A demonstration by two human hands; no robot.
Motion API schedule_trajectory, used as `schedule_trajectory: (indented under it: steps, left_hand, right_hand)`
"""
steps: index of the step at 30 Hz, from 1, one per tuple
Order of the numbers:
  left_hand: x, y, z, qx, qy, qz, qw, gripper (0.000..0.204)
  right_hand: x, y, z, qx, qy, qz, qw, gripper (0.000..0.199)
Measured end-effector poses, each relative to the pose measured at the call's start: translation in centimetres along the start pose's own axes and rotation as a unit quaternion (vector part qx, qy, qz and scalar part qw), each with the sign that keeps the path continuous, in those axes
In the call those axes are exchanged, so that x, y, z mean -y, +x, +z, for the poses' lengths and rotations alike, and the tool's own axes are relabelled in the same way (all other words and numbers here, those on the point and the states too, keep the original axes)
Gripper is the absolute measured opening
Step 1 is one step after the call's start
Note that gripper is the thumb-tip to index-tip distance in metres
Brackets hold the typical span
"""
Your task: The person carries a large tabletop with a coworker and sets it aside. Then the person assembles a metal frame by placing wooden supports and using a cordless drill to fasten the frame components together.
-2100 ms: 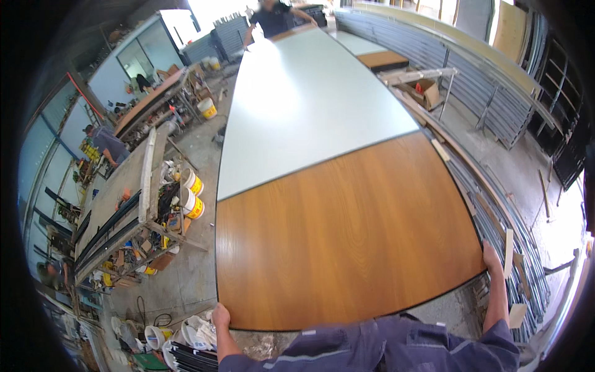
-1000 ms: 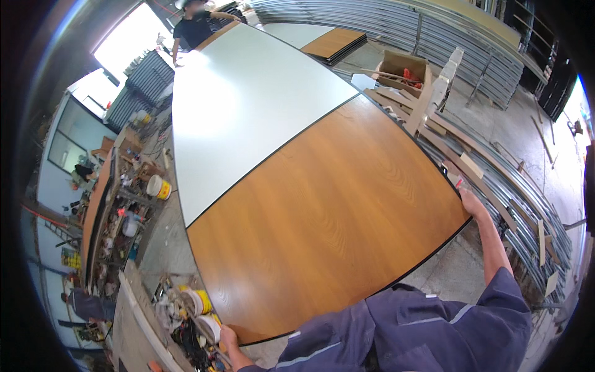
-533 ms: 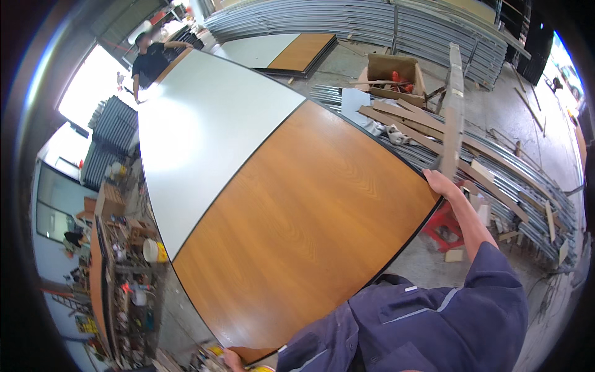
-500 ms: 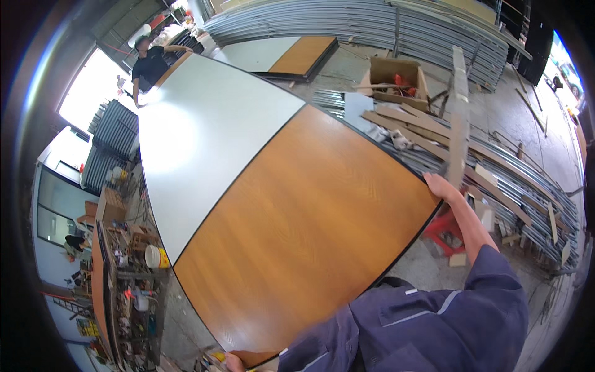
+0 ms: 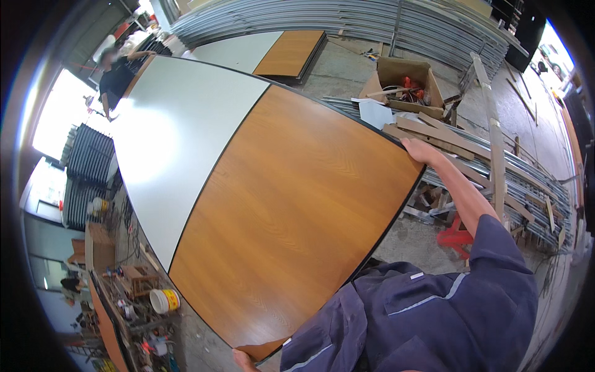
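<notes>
Two-tone panel, wood-grain end near, white end far; long axis runs lower right to upper left, pointing toward a co-worker at its far end. Right hand curls closed over the right edge; left hand clasps the near-left corner, fingertips hidden. Beyond, an open cardboard box contains red-orange items; white-and-yellow bucket at left, contents unclear.

Surface finishes of a two-tone panel and surrounding workshop materials.
The brown section has a smooth wood-grain face with a soft sheen; the white section is smooth and glossy, with a bright glare. The work jacket is matt cloth. Beyond lie dull grey metal bars, a matt cardboard box, plain wooden strips and a matt concrete floor.
</notes>
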State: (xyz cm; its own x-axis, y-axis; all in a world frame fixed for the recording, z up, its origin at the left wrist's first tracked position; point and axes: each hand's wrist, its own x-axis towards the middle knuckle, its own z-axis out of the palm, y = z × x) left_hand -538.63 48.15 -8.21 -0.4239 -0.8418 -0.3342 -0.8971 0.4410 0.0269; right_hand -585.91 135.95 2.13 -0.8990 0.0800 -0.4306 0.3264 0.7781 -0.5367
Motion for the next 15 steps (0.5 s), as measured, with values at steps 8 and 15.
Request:
schedule_trajectory:
  steps: [8, 15]
  left_hand:
    - [-13.6, 22.0, -4.6, 0.049, 0.001, 0.031, 0.998, 0.061]
    - [-23.7, 32.0, -10.8, 0.048, -0.028, 0.016, 0.998, 0.063]
  right_hand:
    - [15.1, 15.3, 5.7, 0.035, -0.039, 0.073, 0.996, 0.067]
    - [29.7, 31.6, 4.8, 0.028, 0.006, 0.012, 1.000, 0.064]
